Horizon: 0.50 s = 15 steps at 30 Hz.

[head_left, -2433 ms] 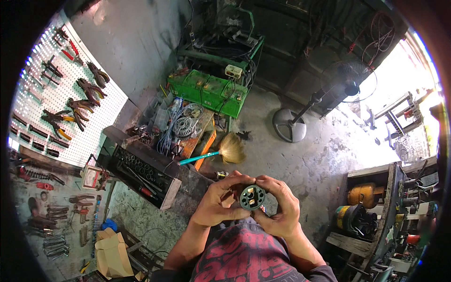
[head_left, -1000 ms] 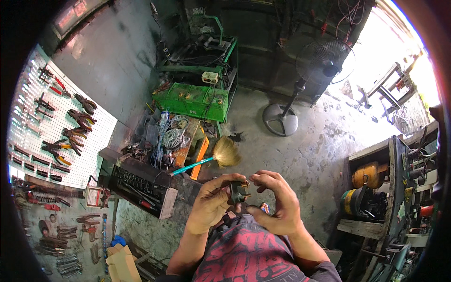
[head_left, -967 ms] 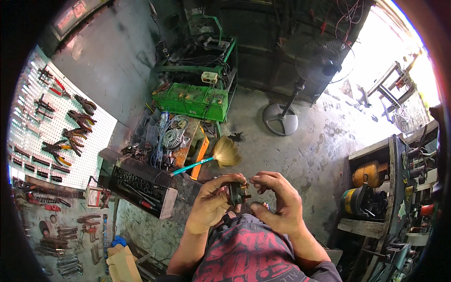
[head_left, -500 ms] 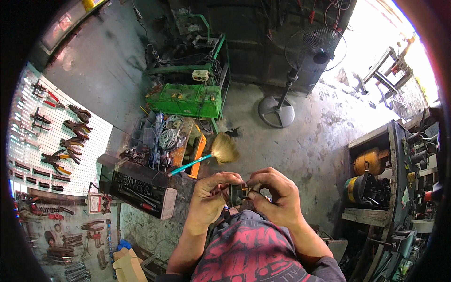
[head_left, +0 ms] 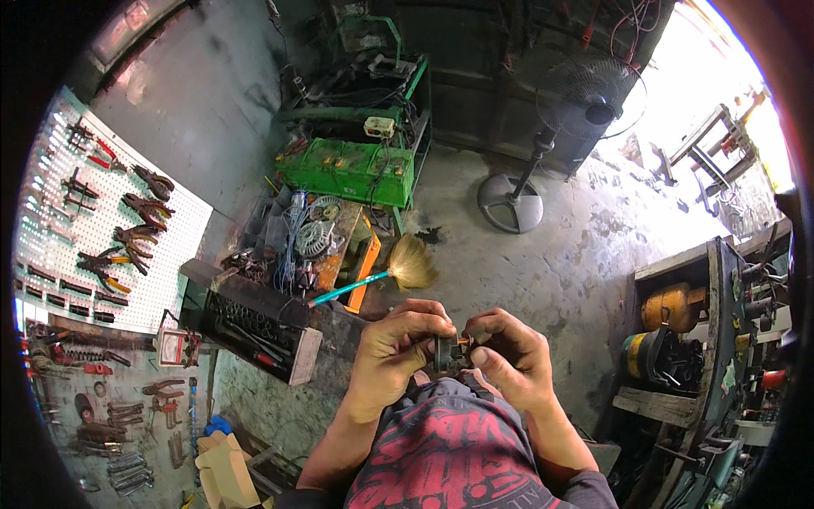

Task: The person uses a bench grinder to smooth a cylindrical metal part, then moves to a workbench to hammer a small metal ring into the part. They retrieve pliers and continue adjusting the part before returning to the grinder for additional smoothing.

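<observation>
Held in front of my shirt is a small dark round part (head_left: 443,353), with a thin copper-coloured piece (head_left: 463,342) on its right side. My left hand (head_left: 397,356) grips the dark part from the left, fingers curled and thumb behind it. From the other side, my right hand (head_left: 515,360) is closed with index finger and thumb at the copper-coloured piece. My fingers hide much of both pieces, so their exact kind cannot be told.
To the left stand an open tool box (head_left: 254,335) and a pegboard (head_left: 182,246) hung with pliers. Ahead are a straw broom (head_left: 413,261), a green battery (head_left: 348,172) and a standing fan (head_left: 511,204). A wooden shelf (head_left: 670,405) is at the right.
The whole view has shifted a little. Both hands, with the part, appear slightly farther right. My right thumb looks straighter, and its fingers sit a bit differently at the copper-coloured piece.
</observation>
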Available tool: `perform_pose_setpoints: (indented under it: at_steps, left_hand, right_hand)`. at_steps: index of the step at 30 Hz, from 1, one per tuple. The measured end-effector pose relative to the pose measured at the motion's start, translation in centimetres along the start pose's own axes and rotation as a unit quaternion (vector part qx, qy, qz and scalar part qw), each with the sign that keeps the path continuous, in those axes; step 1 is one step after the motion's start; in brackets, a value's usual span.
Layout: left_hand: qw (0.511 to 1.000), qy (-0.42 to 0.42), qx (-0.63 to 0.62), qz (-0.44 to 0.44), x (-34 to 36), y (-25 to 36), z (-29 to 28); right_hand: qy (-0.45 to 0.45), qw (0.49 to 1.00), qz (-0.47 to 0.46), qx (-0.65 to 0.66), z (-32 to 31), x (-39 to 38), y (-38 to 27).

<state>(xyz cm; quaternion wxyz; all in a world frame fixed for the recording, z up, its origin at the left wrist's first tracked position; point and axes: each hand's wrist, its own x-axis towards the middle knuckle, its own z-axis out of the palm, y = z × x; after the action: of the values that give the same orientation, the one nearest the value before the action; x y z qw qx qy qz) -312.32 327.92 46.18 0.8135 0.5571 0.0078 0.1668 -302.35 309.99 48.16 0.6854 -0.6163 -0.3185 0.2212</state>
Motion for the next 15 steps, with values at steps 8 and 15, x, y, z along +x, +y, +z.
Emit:
perform_pose_setpoints:
  at_steps: [8, 15]
  left_hand:
    - [0.995, -0.008, 0.093, -0.042, -0.1, 1.1, -0.4]
    - [0.995, 0.001, 0.08, -0.067, -0.4, 0.3, -0.4]
  right_hand:
    - [0.017, 0.998, 0.063, -0.001, 0.2, -0.3, 0.0]
    - [0.06, 0.996, 0.059, 0.028, 1.3, -0.5, 1.1]
